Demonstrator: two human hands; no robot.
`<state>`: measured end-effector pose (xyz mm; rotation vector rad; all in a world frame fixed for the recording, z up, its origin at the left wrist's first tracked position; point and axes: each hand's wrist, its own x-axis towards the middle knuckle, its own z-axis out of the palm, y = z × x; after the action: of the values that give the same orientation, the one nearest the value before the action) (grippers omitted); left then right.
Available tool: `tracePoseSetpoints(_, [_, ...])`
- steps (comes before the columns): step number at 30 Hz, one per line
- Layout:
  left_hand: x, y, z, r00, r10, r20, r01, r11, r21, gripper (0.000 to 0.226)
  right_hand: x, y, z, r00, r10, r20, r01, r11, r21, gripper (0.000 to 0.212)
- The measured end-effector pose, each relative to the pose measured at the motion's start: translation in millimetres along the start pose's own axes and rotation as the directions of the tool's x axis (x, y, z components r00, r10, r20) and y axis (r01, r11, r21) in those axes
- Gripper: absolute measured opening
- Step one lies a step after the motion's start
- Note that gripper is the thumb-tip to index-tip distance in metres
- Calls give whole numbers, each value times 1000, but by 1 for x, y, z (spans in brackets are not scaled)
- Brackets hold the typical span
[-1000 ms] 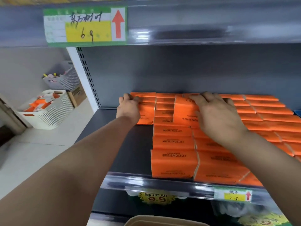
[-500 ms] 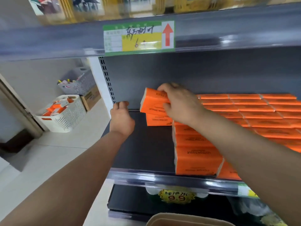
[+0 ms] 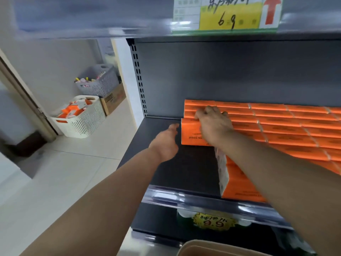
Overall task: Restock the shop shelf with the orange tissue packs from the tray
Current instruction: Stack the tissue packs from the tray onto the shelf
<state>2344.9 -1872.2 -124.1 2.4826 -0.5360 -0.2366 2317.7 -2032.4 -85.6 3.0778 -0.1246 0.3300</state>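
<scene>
Placing step: right hand grips an orange tissue pack on the shelf. The left hand has its grip open beside it. Next, probably seat it flush.

Up top, the price label on the upper shelf edge shows a handwritten 6.9 on yellow beside a red up-arrow. The orange tissue pack reads, upside down, "...ON TISSUE", with its start hidden under the right hand. Below the front rail, a yellow tag says 9.9.
</scene>
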Motion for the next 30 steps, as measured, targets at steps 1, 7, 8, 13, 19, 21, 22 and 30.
tracePoseSetpoints(1, [1, 4, 2, 1000, 9, 15, -8, 1000, -15, 71, 0, 0, 1, 1000, 6, -7, -6, 1000, -11, 56])
tracePoseSetpoints(7, [-6, 16, 4, 1000, -21, -11, 20, 998, -64, 72, -12, 8, -7, 1000, 7, -10, -7, 1000, -7, 56])
tracePoseSetpoints(8, [-11, 17, 3, 999, -33, -36, 31, 998, -53, 72, -17, 11, -10, 1000, 4, -23, -4, 1000, -6, 56])
tracePoseSetpoints(13, [-45, 27, -3, 991, -46, -125, 40, 998, -51, 67, -58, 15, -30, 996, -17, -85, 17, 1000, 0, 52])
tracePoseSetpoints(19, [-104, 54, -4, 986, 42, -161, -39, 999, 23, 55, -129, 12, -48, 986, -49, -161, 58, 997, 54, 43])
tracePoseSetpoints(21, [-123, 61, 1, 984, 87, -156, -78, 995, 59, 54, -159, 13, -49, 979, -65, -192, 81, 994, 74, 38])
tracePoseSetpoints(22, [-132, 64, 5, 983, 105, -152, -95, 993, 68, 53, -176, 14, -48, 972, -74, -221, 94, 992, 81, 37])
tracePoseSetpoints(30, [-202, 55, 81, 988, 133, -75, -126, 988, 94, 46, -297, 38, 17, 989, -104, -102, 112, 991, 74, 39])
